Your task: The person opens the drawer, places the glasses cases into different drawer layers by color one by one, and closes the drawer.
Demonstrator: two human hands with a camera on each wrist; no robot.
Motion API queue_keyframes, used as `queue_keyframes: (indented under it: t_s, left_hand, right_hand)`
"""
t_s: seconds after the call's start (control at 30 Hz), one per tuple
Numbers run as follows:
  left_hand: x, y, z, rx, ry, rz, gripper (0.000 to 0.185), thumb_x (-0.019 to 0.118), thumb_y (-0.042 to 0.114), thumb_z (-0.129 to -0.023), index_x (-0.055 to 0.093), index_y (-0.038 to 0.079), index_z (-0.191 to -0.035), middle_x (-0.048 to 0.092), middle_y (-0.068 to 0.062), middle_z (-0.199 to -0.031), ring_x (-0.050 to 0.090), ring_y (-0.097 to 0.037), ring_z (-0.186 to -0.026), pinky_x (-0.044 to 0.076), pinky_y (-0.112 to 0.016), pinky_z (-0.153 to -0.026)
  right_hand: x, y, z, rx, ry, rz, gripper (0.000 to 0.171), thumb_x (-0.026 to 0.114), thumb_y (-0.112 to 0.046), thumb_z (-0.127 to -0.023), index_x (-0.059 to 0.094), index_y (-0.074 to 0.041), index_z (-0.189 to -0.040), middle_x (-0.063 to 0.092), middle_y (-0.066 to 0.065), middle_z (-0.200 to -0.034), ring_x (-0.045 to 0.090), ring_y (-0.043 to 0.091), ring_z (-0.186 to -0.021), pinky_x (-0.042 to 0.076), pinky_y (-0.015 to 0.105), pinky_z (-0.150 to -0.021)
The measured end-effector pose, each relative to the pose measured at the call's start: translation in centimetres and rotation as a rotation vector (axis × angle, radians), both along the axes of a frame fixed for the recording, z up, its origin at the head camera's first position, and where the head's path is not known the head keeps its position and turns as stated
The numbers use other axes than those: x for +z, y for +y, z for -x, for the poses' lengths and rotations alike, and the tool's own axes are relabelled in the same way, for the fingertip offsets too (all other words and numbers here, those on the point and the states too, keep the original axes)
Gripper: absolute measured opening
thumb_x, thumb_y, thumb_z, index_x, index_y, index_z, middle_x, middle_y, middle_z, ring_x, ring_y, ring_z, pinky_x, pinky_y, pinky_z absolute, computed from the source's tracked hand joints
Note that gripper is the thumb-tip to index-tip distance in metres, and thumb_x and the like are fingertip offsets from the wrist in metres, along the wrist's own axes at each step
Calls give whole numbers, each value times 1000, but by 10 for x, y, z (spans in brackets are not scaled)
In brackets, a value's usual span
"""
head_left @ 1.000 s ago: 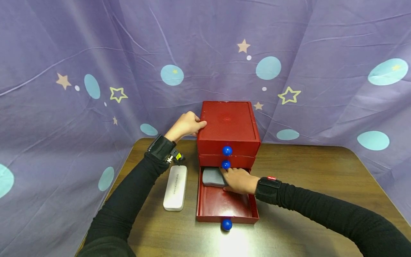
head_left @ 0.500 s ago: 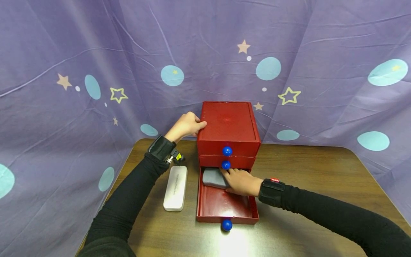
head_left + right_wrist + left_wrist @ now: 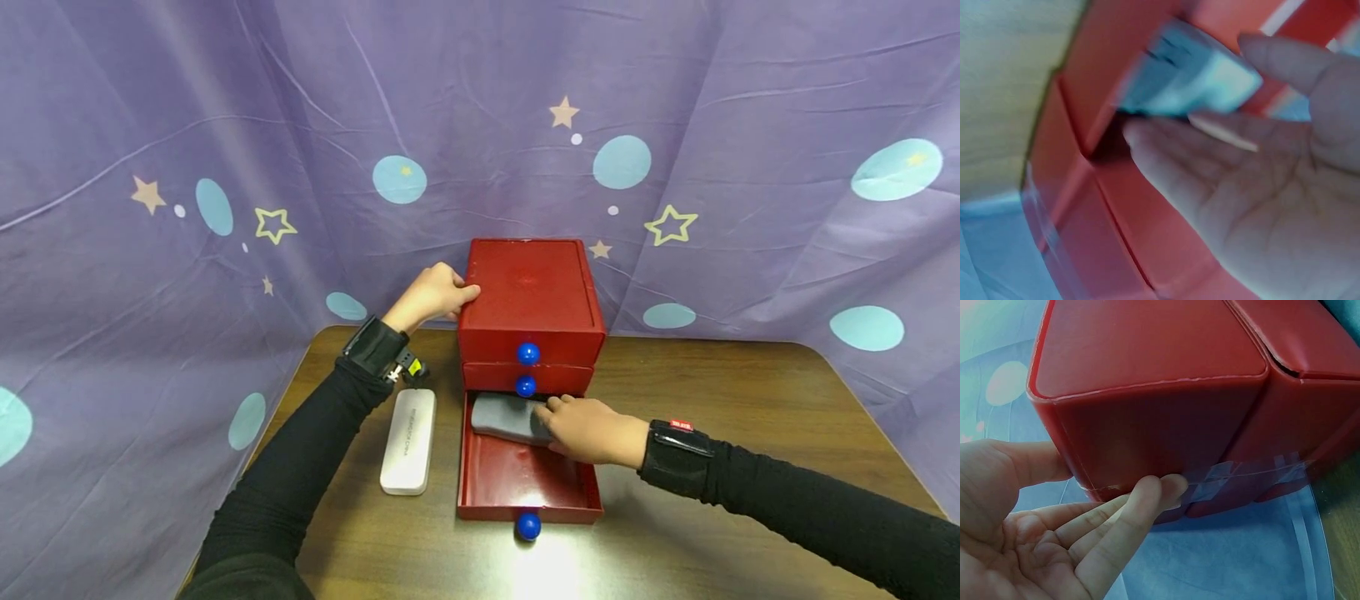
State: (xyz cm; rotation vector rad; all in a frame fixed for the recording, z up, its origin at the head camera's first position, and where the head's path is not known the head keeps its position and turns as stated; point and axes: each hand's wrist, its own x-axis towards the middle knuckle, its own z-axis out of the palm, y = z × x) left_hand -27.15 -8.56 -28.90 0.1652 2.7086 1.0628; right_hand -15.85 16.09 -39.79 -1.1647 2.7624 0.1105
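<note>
The grey case [image 3: 508,418] lies at the back of the pulled-out bottom drawer [image 3: 525,487] of the red drawer chest [image 3: 531,310]. The right hand [image 3: 592,430] holds its right end, fingers [image 3: 1166,156] and thumb curled around it. The left hand [image 3: 429,293] rests on the chest's upper left corner, fingers [image 3: 1125,515] loosely extended against its side. A white case [image 3: 408,440] lies on the desk [image 3: 750,417] just left of the drawer.
</note>
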Motion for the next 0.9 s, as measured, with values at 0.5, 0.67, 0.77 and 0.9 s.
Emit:
queue_keyframes:
  t_s: [0.5, 0.67, 0.77, 0.9]
  left_hand:
    - [-14, -10, -10, -14, 225, 50, 42, 58, 40, -102, 79, 4, -98, 66, 0, -69, 58, -12, -63, 44, -24, -61]
    - [-21, -13, -21, 67, 325, 96, 45, 52, 44, -103, 78, 9, -111, 74, -5, -89, 64, -22, -78, 49, -35, -71]
    - [-24, -16, -29, 115, 362, 111, 45, 53, 43, -103, 73, 8, -125, 76, -11, -116, 72, -31, -104, 54, -47, -87]
    - [-32, -20, -44, 133, 408, 128, 50, 55, 41, -102, 65, 5, -135, 69, -16, -132, 66, -39, -120, 52, -54, -97]
  right_hand:
    - [135, 26, 18, 50, -249, 369, 28, 70, -16, -96, 70, -3, -121, 75, 0, -97, 67, 5, -82, 57, 27, -77]
    - [155, 36, 35, -75, -104, 426, 17, 70, -15, -95, 75, -6, -109, 75, -1, -87, 64, 7, -73, 53, 30, -69]
    - [159, 40, 49, -180, -34, 427, 15, 69, -15, -95, 76, -5, -105, 75, 2, -85, 61, 11, -70, 50, 32, -66]
    - [157, 47, 66, -316, -41, 454, 20, 68, -16, -96, 75, 0, -105, 72, 8, -81, 60, 16, -67, 47, 32, -61]
